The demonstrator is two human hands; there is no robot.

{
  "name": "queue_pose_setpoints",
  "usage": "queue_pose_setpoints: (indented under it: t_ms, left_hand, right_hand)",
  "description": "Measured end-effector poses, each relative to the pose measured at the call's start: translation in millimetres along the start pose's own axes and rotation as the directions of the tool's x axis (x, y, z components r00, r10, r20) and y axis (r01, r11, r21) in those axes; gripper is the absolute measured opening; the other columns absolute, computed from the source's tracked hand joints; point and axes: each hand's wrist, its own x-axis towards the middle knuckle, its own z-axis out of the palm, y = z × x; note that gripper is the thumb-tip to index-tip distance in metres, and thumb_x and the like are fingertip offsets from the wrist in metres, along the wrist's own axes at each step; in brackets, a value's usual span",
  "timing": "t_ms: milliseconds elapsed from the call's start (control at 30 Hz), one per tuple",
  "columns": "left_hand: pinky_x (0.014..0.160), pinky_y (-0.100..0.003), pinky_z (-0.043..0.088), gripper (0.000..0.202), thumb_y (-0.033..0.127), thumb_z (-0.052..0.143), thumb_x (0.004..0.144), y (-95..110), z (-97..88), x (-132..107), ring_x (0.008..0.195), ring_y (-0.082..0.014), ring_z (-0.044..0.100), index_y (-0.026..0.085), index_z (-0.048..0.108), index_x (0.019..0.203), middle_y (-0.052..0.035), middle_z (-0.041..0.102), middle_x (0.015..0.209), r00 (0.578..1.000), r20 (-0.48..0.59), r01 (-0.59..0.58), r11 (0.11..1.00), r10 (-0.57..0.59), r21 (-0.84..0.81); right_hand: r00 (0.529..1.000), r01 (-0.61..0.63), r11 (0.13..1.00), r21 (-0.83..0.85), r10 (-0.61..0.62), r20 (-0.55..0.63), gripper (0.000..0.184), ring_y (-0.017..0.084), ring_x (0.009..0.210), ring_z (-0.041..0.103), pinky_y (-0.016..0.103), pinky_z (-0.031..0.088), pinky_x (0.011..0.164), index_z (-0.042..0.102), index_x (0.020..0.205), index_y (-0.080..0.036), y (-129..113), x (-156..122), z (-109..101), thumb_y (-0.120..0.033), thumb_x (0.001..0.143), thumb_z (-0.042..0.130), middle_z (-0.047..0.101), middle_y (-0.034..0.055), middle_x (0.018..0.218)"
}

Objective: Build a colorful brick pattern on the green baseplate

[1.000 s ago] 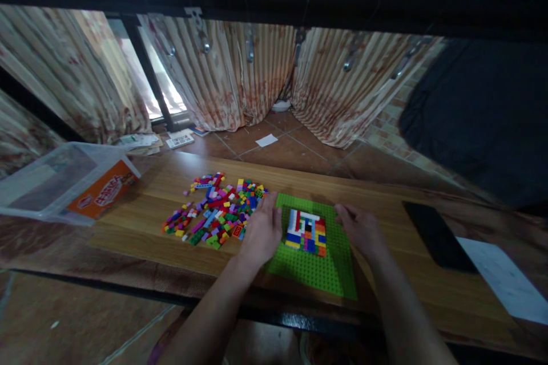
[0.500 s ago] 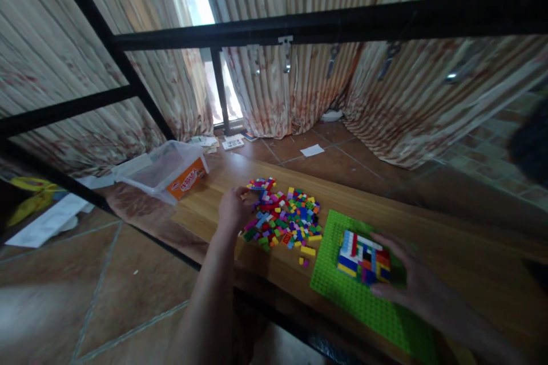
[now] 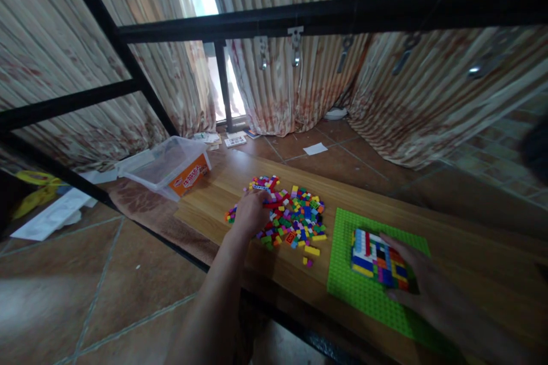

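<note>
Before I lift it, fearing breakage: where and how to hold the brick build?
Probably take the brick build by its near and far sides, from the right, where the right grip straddles it; it sits low and straight-sided on the green baseplate.

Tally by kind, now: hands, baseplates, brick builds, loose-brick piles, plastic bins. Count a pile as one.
Hands: 2 (left hand, right hand)
Green studded baseplate: 1
Multicoloured brick build: 1
Loose-brick pile: 1 (individual bricks too small and overlapped to count)
Clear plastic bin with orange label: 1
Total: 6
</note>
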Motion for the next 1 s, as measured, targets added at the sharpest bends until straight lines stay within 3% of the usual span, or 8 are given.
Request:
queue_pose_setpoints:
  t_ms: [267, 367, 467, 533, 567, 633, 767, 1000]
  left_hand:
    - [0.092, -0.036, 0.046, 0.020, 0.010, 0.056, 0.076, -1.1, 0.5, 3.0, 0.097, -0.0244, 0.063, 0.018, 0.069, 0.088, -0.0099, 0.069, 0.098, 0.999, 0.017, -0.035, 0.997, 0.034, 0.065]
    - [0.090, -0.038, 0.046, 0.015, 0.016, 0.058, 0.078, -2.4, -4.3, 4.9, 0.095, -0.0262, 0.063, 0.017, 0.068, 0.089, -0.0116, 0.069, 0.097, 0.999, -0.040, -0.028, 0.999, 0.028, 0.016]
    - [0.079, -0.033, 0.048, 0.015, 0.019, 0.057, 0.081, 6.3, -8.4, 1.5, 0.085, -0.0227, 0.064, 0.017, 0.066, 0.092, -0.0082, 0.070, 0.091, 0.995, -0.099, -0.027, 0.985, 0.010, -0.170]
    - [0.074, -0.030, 0.048, 0.014, 0.021, 0.054, 0.085, 20.9, -6.6, -4.2, 0.079, -0.0193, 0.064, 0.017, 0.065, 0.093, -0.0055, 0.069, 0.086, 0.991, -0.110, -0.105, 0.937, 0.072, -0.332]
    - [0.073, -0.028, 0.048, 0.014, 0.021, 0.053, 0.086, 30.7, -3.7, -7.8, 0.078, -0.0179, 0.063, 0.017, 0.065, 0.093, -0.0048, 0.069, 0.086, 0.986, -0.110, -0.160, 0.898, 0.125, -0.409]
    - [0.072, -0.026, 0.046, 0.015, 0.020, 0.051, 0.087, 53.2, 5.3, -16.0, 0.078, -0.0159, 0.062, 0.017, 0.065, 0.092, -0.0034, 0.068, 0.085, 0.966, -0.075, -0.250, 0.827, 0.246, -0.503]
    - [0.066, -0.024, 0.045, 0.018, 0.022, 0.049, 0.089, 95.1, 26.4, -31.3, 0.072, -0.0140, 0.060, 0.017, 0.067, 0.092, -0.0018, 0.067, 0.081, 0.936, 0.053, -0.234, 0.726, 0.349, -0.647]
    - [0.069, -0.025, 0.046, 0.019, 0.024, 0.051, 0.090, 123.7, 39.7, -41.3, 0.074, -0.0148, 0.061, 0.017, 0.068, 0.093, -0.0019, 0.068, 0.081, 0.890, 0.158, -0.190, 0.663, 0.428, -0.724]
  right_hand:
    - [0.999, -0.030, 0.983, 0.180, 0.038, -0.038, 0.092, 0.037, 0.129, 0.050, 0.054, 0.043, 0.106, 0.040, 0.147, -0.033, -13.2, -0.1, -17.2, -0.039, 0.063, 0.079, 0.048, 0.0098, 0.147]
    - [0.981, -0.064, 0.946, 0.319, 0.118, -0.155, 0.080, 0.035, 0.131, 0.049, 0.054, 0.042, 0.106, 0.047, 0.141, -0.034, -24.3, 3.4, -30.5, -0.047, 0.068, 0.077, 0.050, 0.0075, 0.146]
    - [0.892, -0.059, 0.869, 0.492, 0.267, -0.365, 0.057, 0.030, 0.120, 0.059, 0.052, 0.046, 0.102, 0.060, 0.128, -0.029, -33.8, 8.5, -35.1, -0.049, 0.076, 0.072, 0.062, 0.0082, 0.133]
    - [0.825, -0.015, 0.832, 0.555, 0.324, -0.464, 0.044, 0.027, 0.106, 0.065, 0.049, 0.050, 0.096, 0.067, 0.117, -0.026, -40.7, 11.6, -31.2, -0.047, 0.078, 0.071, 0.069, 0.0080, 0.118]
    - [0.814, 0.008, 0.834, 0.552, 0.315, -0.488, 0.039, 0.025, 0.100, 0.067, 0.047, 0.051, 0.094, 0.069, 0.112, -0.026, -44.7, 12.8, -27.6, -0.046, 0.079, 0.070, 0.071, 0.0073, 0.112]
    - [0.842, 0.051, 0.869, 0.492, 0.228, -0.489, 0.031, 0.023, 0.095, 0.067, 0.043, 0.052, 0.090, 0.072, 0.107, -0.026, -54.2, 14.2, -19.4, -0.043, 0.081, 0.069, 0.072, 0.0056, 0.106]
    - [0.908, 0.150, 0.918, 0.367, 0.019, -0.418, 0.024, 0.021, 0.104, 0.063, 0.037, 0.051, 0.091, 0.072, 0.107, -0.029, -74.0, 14.4, -7.6, -0.038, 0.087, 0.064, 0.069, 0.0039, 0.111]
    - [0.933, 0.163, 0.924, 0.346, -0.030, -0.358, 0.023, 0.020, 0.100, 0.064, 0.033, 0.050, 0.087, 0.072, 0.107, -0.028, -88.2, 15.0, -11.4, -0.037, 0.088, 0.063, 0.069, 0.0038, 0.107]
